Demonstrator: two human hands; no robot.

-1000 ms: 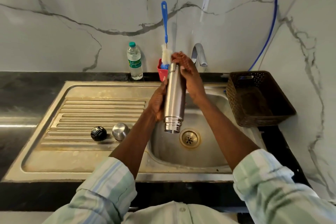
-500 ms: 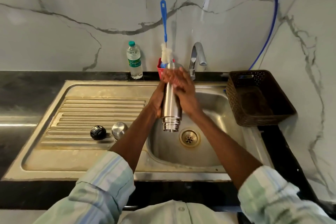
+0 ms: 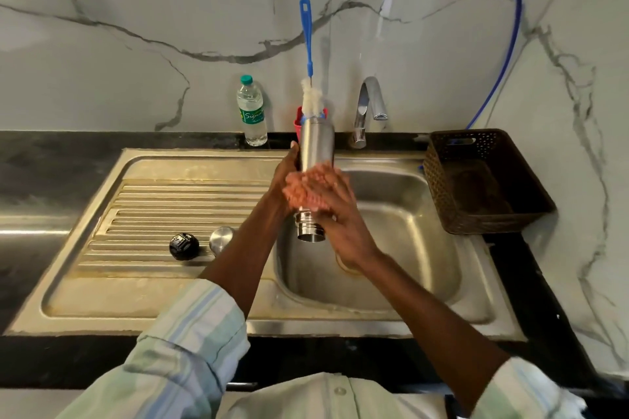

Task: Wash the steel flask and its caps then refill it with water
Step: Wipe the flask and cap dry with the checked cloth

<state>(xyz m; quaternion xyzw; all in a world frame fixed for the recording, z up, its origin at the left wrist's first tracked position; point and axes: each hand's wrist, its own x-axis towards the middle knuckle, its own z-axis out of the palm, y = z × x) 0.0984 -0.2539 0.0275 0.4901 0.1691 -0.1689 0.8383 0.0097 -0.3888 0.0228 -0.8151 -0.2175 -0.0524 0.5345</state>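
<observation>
The steel flask (image 3: 316, 145) is held upside down over the sink basin (image 3: 401, 214), its open threaded mouth pointing down. My left hand (image 3: 284, 177) grips its left side. My right hand (image 3: 335, 211) is wrapped around its lower half, fingers blurred by motion. Two caps lie on the ribbed drainboard (image 3: 163, 201): a black inner cap (image 3: 183, 246) and a steel outer cap (image 3: 221, 239), partly hidden by my left forearm.
A chrome tap (image 3: 369, 105) stands behind the basin. A blue-handled bottle brush (image 3: 308, 54) stands in a red cup behind the flask. A plastic water bottle (image 3: 252, 112) stands at the wall. A dark perforated basket (image 3: 483, 180) sits on the right counter.
My right hand has slid down the flask from its top end to its lower half. The flask stays inverted over the basin.
</observation>
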